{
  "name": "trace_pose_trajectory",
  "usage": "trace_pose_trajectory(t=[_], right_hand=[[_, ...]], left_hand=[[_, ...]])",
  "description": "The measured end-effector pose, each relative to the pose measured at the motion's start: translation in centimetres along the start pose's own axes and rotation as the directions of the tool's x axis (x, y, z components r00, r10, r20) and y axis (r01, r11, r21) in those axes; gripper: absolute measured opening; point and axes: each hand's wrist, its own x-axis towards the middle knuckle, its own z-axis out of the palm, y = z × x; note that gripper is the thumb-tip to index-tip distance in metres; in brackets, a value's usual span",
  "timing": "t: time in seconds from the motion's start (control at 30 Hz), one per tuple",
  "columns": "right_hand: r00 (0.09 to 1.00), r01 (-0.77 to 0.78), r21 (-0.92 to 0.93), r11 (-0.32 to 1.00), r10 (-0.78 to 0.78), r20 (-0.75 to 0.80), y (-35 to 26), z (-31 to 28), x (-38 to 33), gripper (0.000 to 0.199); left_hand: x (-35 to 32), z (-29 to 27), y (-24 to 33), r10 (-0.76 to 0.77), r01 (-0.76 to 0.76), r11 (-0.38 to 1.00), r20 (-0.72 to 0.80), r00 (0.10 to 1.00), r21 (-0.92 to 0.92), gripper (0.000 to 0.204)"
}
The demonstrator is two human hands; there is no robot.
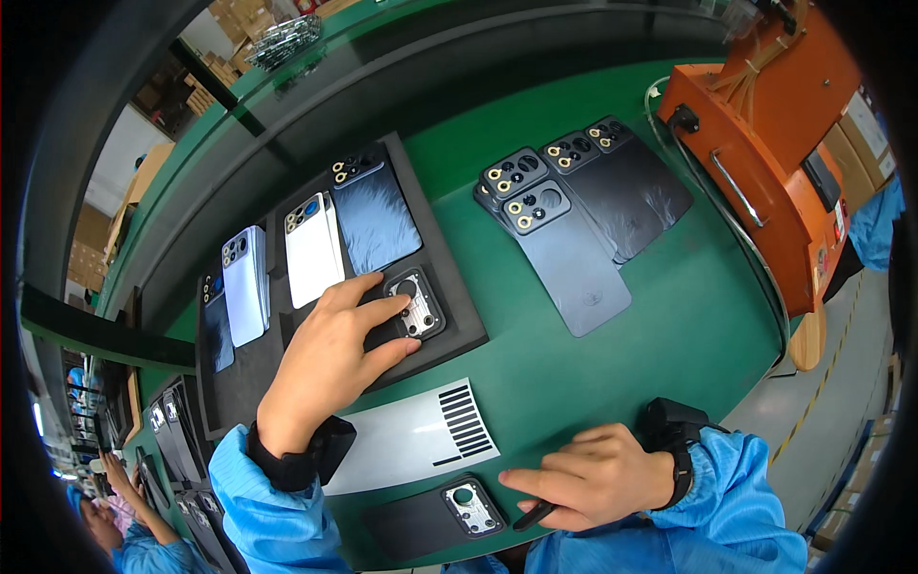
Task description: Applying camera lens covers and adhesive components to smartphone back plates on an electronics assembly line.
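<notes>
My left hand (pixel 330 349) reaches over the black foam tray, its fingers apart. Thumb and fingertips touch a dark phone back cover's camera area, where a silver metal plate (pixel 416 316) shows; the rest of that cover is hidden under the hand. In my right hand (pixel 602 475) is a slim black pen-like tool (pixel 534 517), its tip pointing left, only partly visible. Left of that tip, a dark phone back cover (pixel 411 521) lies on the table with a silver plate at its camera area. A pale sheet with black bars (pixel 397 435) lies between this cover and the tray.
The foam tray (pixel 459 330) holds blue, lilac and white phone back covers (pixel 314 249). More dark covers (pixel 583 277) lie stacked on the green table (pixel 698 335). An orange machine (pixel 732 172) with a cable stands at right. Another person (pixel 143 536) works at far left.
</notes>
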Motion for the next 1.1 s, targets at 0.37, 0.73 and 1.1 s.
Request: trace_pose_trajectory(t=[0.37, 0.73, 1.1], right_hand=[[0.990, 0.041, 0.159, 0.986, -0.019, -0.139, 1.4, -0.8, 1.3, 0.017], [0.951, -0.288, 0.635, 0.717, 0.140, 0.274, 2.3, 0.6, 5.5, 0.020], [0.894, -0.433, 0.497, 0.752, 0.286, 0.345, 3.0, 2.7, 5.8, 0.020]], left_hand=[[-4.1, -0.9, 2.8, 0.230, -0.220, 0.973, -0.183, 0.956, 0.077, 0.044], [-12.9, 3.3, 3.4, 0.190, -0.186, 0.982, 0.195, 0.962, -0.040, 0.050], [-13.7, 3.6, 2.9, 0.150, -0.117, 0.983, 0.260, 0.954, -0.139, 0.056]])
